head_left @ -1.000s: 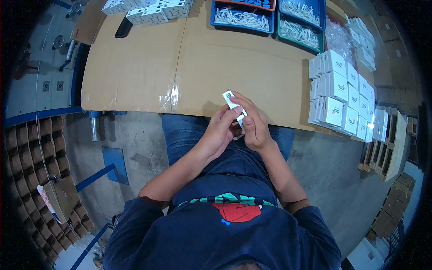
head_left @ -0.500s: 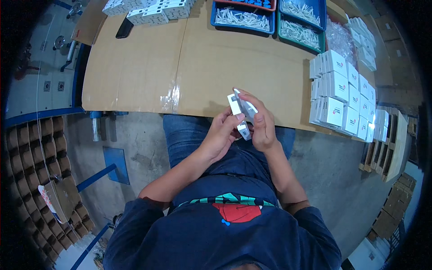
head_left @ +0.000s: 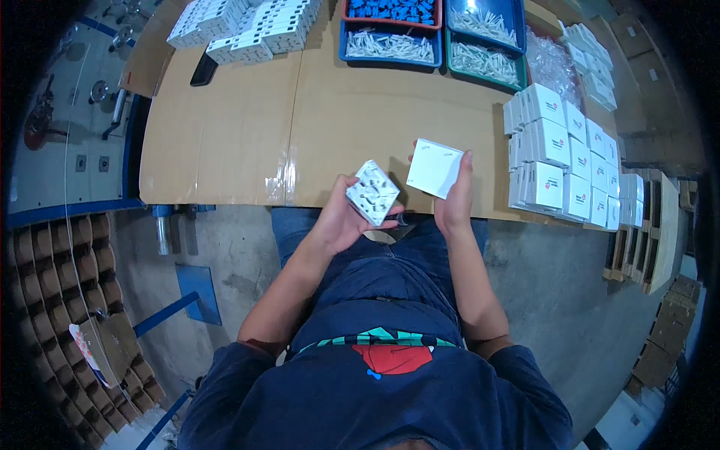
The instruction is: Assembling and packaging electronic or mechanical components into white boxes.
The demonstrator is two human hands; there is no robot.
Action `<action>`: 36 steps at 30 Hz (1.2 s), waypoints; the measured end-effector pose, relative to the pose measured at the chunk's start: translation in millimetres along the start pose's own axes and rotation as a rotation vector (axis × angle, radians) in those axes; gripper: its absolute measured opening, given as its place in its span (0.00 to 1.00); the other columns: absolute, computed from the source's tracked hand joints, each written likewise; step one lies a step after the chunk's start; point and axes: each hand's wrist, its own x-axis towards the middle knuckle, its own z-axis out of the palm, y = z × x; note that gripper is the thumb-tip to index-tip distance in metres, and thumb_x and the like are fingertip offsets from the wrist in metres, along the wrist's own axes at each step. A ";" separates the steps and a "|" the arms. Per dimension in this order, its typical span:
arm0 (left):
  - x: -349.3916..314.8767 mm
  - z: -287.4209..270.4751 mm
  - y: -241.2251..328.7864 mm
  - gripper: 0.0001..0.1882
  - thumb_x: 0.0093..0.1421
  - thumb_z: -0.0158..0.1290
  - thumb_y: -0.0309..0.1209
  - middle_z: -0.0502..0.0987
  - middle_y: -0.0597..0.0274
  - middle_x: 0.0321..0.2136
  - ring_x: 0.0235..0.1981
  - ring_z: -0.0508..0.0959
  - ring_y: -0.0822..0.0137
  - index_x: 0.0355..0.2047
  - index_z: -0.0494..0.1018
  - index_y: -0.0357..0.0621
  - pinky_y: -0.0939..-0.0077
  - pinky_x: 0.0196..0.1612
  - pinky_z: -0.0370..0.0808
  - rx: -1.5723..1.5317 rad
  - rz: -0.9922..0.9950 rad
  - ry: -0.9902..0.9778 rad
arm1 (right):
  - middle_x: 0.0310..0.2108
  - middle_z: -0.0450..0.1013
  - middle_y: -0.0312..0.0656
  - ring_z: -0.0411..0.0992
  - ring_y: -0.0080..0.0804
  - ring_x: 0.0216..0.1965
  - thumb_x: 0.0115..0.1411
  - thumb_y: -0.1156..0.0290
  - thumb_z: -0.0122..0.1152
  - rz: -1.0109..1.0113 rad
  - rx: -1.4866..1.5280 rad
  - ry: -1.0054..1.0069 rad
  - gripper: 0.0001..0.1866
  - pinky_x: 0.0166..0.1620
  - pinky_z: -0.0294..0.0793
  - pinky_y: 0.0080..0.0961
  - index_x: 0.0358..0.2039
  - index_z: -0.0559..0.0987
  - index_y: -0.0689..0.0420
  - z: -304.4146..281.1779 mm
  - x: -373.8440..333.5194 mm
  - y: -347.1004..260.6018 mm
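Note:
My left hand [head_left: 339,214] is closed on a square white plastic housing [head_left: 373,193], its face full of slots and small dark openings. My right hand [head_left: 455,196] grips a thin, square white cover plate [head_left: 434,168], flat side up, with two small marks near its top edge. The two parts are apart, side by side above the table's front edge. Beside my left fingertips is a small dark thing [head_left: 403,219] that I cannot make out.
The table [head_left: 225,142] is covered in cardboard. White boxed units [head_left: 547,142] are stacked at the right, slotted white housings [head_left: 259,34] at the back left beside a black phone [head_left: 204,70]. Bins hold white plugs [head_left: 390,46] and blue pieces [head_left: 390,10]. A wooden pallet [head_left: 652,232] stands at right.
My hands have moved apart. The cover plate, earlier close against the housing, is now separate in my right hand, and the housing's slotted face shows in my left.

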 end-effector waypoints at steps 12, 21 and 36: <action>53.9 -29.8 32.8 0.33 0.56 0.67 0.41 0.81 0.50 0.40 0.41 0.82 0.58 0.57 0.68 0.38 0.62 0.39 0.79 1.292 0.471 0.604 | 0.49 0.75 0.63 0.76 0.62 0.50 0.59 0.72 0.63 -0.285 -0.899 0.180 0.31 0.53 0.75 0.46 0.62 0.65 0.63 -35.9 33.4 34.1; 53.1 -14.0 17.7 0.49 0.46 0.72 0.49 0.66 0.47 0.59 0.63 0.63 0.47 0.64 0.63 0.43 0.49 0.65 0.58 1.796 0.914 0.761 | 0.67 0.58 0.63 0.55 0.60 0.70 0.58 0.65 0.69 -0.532 -1.359 0.220 0.38 0.70 0.56 0.51 0.67 0.65 0.58 -45.3 15.9 33.5; 80.0 -23.3 23.0 0.51 0.50 0.66 0.58 0.64 0.45 0.65 0.68 0.62 0.50 0.65 0.62 0.38 0.43 0.69 0.52 1.946 1.014 0.668 | 0.70 0.63 0.44 0.58 0.49 0.71 0.62 0.68 0.64 -0.505 -1.298 0.000 0.14 0.71 0.51 0.57 0.48 0.81 0.54 -62.3 26.5 35.0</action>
